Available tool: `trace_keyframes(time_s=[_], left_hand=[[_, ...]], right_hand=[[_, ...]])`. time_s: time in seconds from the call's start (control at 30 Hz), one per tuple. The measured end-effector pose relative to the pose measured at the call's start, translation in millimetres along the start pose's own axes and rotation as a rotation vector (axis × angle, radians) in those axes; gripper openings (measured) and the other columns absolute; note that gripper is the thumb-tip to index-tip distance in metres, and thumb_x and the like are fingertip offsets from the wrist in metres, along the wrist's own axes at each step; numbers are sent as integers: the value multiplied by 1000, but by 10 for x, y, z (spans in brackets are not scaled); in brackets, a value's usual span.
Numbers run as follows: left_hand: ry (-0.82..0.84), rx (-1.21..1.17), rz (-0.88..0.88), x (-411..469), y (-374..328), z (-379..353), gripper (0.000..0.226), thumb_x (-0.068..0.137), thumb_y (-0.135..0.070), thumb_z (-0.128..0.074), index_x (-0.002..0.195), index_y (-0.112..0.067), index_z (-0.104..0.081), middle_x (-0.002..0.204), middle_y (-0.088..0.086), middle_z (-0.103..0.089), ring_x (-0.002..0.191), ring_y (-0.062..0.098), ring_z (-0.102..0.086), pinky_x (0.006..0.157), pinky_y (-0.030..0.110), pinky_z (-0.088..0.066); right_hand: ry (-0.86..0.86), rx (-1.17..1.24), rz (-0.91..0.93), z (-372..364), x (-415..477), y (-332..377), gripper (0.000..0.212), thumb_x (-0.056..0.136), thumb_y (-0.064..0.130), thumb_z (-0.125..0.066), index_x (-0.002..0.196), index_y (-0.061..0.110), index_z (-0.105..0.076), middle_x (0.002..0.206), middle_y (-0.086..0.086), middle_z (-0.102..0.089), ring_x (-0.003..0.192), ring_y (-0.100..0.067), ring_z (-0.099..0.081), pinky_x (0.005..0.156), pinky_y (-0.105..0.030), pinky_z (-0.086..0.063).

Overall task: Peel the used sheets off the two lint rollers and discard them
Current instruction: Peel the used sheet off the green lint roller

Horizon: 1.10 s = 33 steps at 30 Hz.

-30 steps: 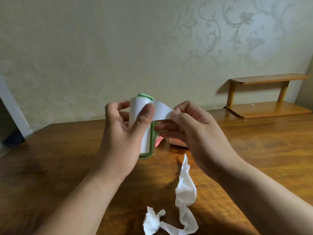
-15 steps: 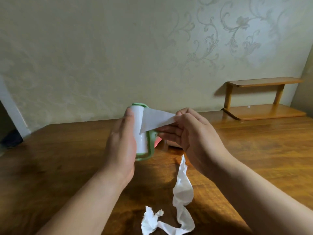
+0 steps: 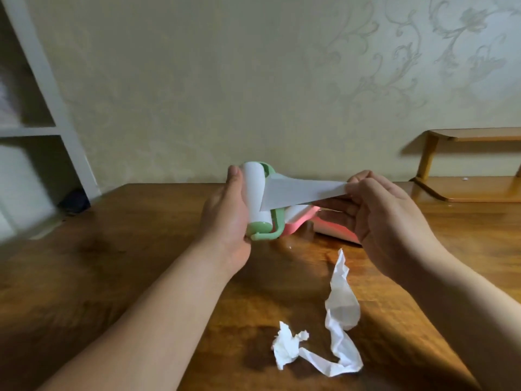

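Note:
My left hand (image 3: pixel 228 218) grips a green lint roller (image 3: pixel 255 198) upright above the wooden table (image 3: pixel 112 263). A white sheet (image 3: pixel 298 193) stretches from its roll to the right, still joined to the roll. My right hand (image 3: pixel 377 221) pinches the sheet's free end between thumb and fingers. A pink lint roller (image 3: pixel 303 218) lies on the table behind the hands, partly hidden by them. A crumpled peeled sheet (image 3: pixel 335 331) lies on the table near me.
A small wooden two-tier shelf (image 3: pixel 468 165) stands on the table at the back right against the wall. A white shelving unit (image 3: pixel 31 131) stands at the left beyond the table's edge.
My right hand has pulled to the right, drawing a much longer strip of sheet off the green roller. The view has shifted to the left.

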<state>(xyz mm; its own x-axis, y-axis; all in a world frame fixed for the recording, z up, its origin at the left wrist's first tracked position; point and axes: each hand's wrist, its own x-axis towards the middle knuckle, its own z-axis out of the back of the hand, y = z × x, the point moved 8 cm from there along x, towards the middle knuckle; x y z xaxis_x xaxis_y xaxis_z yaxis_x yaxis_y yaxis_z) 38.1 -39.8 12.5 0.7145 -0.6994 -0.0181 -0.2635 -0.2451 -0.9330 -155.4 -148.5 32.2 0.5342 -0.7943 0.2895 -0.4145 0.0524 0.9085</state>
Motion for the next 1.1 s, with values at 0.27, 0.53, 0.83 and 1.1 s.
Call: trace_keyframes(time_s=[0.27, 0.53, 0.83, 1.1], left_hand=[[124, 87, -58, 61, -87, -26, 61, 73, -65, -88, 112, -20, -72, 108, 10, -83, 98, 31, -81, 74, 40, -62], [82, -59, 52, 74, -30, 58, 45, 110, -59, -51, 132, -26, -71, 120, 12, -81, 108, 28, -81, 85, 43, -67], [187, 59, -13, 56, -128, -1, 76, 76, -63, -79, 134, -15, -72, 127, 16, -79, 116, 36, -78, 100, 52, -63], [173, 44, 64, 125, -21, 58, 43, 108, -56, -57, 136, -26, -70, 133, 16, -76, 122, 36, -76, 105, 57, -60]], right_hand=[[-55, 58, 11, 133, 71, -1, 15, 101, 11, -50, 92, 10, -62, 91, -13, -83, 99, -34, -84, 81, -37, -67], [-46, 24, -10, 167, 122, -85, 22, 103, 4, -40, 96, 7, -61, 105, -25, -83, 107, -40, -82, 87, -43, -69], [-152, 24, -54, 289, 128, -101, 19, 107, 6, -41, 107, 5, -60, 94, -15, -85, 99, -35, -84, 80, -39, -69], [-200, 11, -59, 365, 153, -122, 20, 106, 8, -43, 109, 7, -63, 91, -11, -86, 96, -30, -85, 77, -38, -69]])
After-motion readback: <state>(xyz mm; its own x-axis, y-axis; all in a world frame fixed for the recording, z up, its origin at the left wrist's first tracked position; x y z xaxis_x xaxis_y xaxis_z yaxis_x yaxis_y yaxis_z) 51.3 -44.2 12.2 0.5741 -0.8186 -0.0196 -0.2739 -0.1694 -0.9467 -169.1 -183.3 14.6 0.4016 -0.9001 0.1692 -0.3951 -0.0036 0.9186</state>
